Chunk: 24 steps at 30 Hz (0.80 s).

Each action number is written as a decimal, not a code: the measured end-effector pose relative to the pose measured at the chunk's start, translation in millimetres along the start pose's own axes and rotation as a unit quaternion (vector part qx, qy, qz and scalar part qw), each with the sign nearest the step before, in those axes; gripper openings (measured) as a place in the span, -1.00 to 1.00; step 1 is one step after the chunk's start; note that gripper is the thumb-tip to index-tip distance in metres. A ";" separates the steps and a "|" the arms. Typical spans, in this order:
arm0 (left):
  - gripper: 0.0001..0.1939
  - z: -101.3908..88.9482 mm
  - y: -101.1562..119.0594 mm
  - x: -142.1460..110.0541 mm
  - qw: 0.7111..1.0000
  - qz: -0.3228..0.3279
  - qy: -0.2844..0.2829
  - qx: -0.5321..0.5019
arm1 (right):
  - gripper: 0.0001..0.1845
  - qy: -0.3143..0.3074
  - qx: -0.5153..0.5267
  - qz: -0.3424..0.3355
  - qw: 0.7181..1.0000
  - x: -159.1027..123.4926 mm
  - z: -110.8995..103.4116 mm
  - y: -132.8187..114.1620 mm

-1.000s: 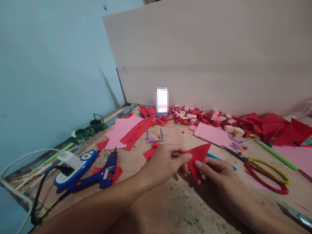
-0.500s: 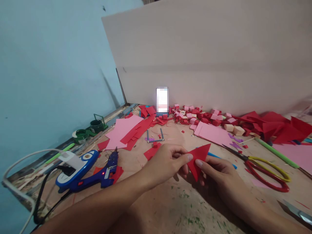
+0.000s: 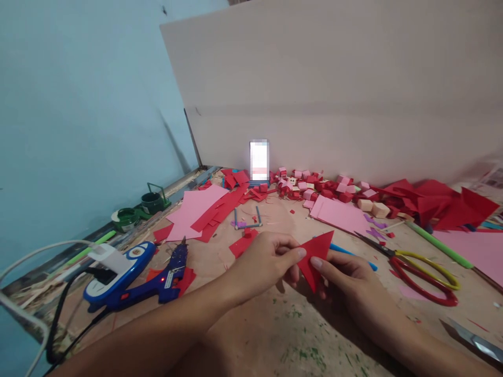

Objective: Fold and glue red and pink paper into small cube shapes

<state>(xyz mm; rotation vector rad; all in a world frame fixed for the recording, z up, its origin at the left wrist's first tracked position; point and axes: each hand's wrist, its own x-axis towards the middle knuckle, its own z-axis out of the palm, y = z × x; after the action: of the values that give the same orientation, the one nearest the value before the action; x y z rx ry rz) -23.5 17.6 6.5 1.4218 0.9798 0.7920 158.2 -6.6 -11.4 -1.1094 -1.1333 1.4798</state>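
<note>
- Holding red paper point(image 3: 321, 246), pinched in left hand point(image 3: 275, 257) and right hand point(image 3: 349, 276), over the bench point(image 3: 271, 335);
- may tear under uneven pulling;
- may crease askew from a loosened pinch.

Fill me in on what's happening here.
The left hand and right hand together hold a pointed piece of red paper. Scissors lie to the right, and a glue gun with its red light lit lies to the left. Behind stands a phone, screen lit.

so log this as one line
left hand: holds red paper; right hand: holds same paper; glue gun: at left; scissors: at right
</note>
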 end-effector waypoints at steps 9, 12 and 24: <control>-0.72 1.0 0.5 -1.9 1.000 0.005 -0.002 0.003 | -0.51 0.002 -0.008 0.005 1.000 -1.1 -0.2 0.7; -0.72 1.0 0.0 -1.7 1.000 0.009 -0.001 0.003 | -0.53 0.001 0.003 0.008 1.000 -1.7 1.6 -0.8; -0.72 1.5 2.0 -2.8 1.000 0.007 0.002 0.001 | -0.53 -0.010 -0.025 -0.002 1.000 2.2 -5.6 2.8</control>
<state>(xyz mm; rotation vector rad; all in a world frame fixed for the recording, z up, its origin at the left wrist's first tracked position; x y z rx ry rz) -23.1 14.5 8.5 1.4302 0.9756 0.8038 162.9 -4.0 -15.3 -1.1295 -1.1916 1.4687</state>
